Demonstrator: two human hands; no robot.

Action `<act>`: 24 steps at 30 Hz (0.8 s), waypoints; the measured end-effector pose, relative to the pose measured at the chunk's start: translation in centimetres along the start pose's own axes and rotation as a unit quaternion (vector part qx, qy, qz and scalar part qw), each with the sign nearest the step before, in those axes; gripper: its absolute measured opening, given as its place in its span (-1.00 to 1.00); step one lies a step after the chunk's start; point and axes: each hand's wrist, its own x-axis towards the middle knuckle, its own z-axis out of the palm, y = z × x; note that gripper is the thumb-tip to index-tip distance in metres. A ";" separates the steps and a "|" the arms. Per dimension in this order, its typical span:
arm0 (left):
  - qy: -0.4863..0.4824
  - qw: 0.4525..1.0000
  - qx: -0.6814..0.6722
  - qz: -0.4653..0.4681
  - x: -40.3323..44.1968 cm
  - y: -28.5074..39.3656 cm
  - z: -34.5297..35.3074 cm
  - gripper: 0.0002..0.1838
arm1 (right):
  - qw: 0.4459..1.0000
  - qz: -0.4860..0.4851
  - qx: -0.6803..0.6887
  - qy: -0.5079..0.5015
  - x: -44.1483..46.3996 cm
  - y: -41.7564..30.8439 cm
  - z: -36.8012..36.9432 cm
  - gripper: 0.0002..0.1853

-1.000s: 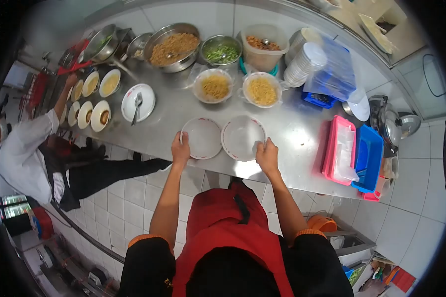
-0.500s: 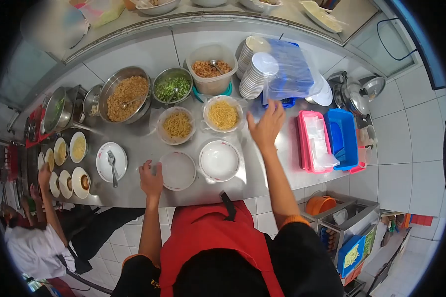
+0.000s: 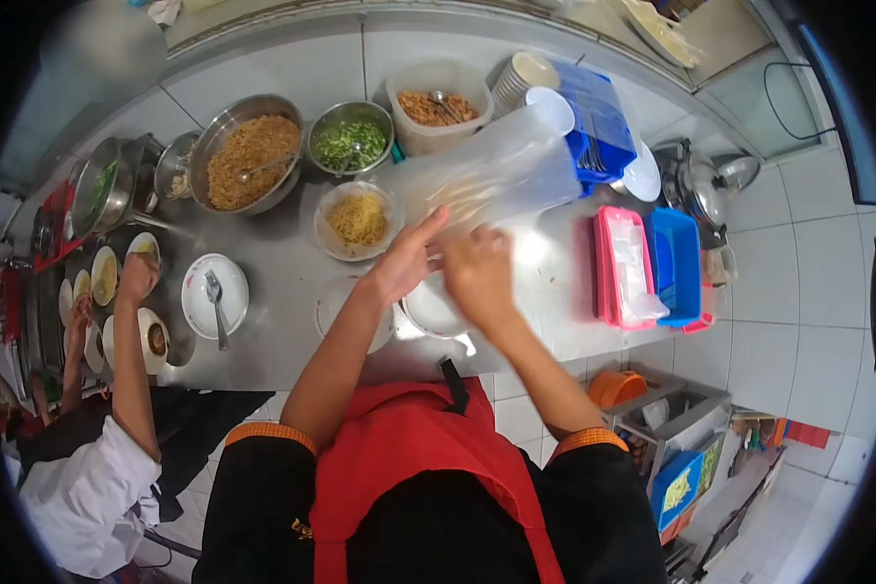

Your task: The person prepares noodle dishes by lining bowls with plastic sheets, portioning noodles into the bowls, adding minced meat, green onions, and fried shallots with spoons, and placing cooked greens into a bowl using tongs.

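Note:
A clear plastic sheet or bag (image 3: 516, 170) stretches from my hands toward the blue basket. My right hand (image 3: 479, 273) is closed on its near edge, fingers partly blurred. Beside it, my left hand (image 3: 407, 255) has its fingers apart near the same edge; whether it touches the plastic is unclear. Below my hands are two white plates, the left one (image 3: 346, 310) and the right one (image 3: 428, 307), partly covered by my hands. A noodle bowl (image 3: 357, 222) lined with plastic stands behind the left plate. The second noodle bowl is hidden behind the plastic.
Along the wall stand a brown-food bowl (image 3: 253, 161), a greens bowl (image 3: 350, 139) and a plastic tub (image 3: 438, 107). A plate with cutlery (image 3: 200, 302) lies left. Pink (image 3: 613, 292) and blue trays (image 3: 686, 292) stand right. A co-worker's hand (image 3: 138, 277) is over bowls at far left.
Both hands have left the plates and come together above them. The clear plastic has been pulled from the blue basket toward me. The co-worker's arm has moved over the small bowls.

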 end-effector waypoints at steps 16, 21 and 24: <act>0.214 0.939 0.268 0.008 -12.7 -3.8 -16.1 -0.76 | 0.811 0.275 0.510 -0.081 -5.7 -0.8 9.0 -0.57; 0.285 0.860 0.347 0.243 -13.6 -4.2 -16.4 -0.71 | 0.906 0.129 0.402 0.005 -3.4 -3.8 5.0 -0.89; 0.303 0.877 0.280 0.245 -16.2 -2.2 -13.5 -0.70 | 0.834 0.177 0.521 -0.040 -3.8 -6.0 0.1 -0.87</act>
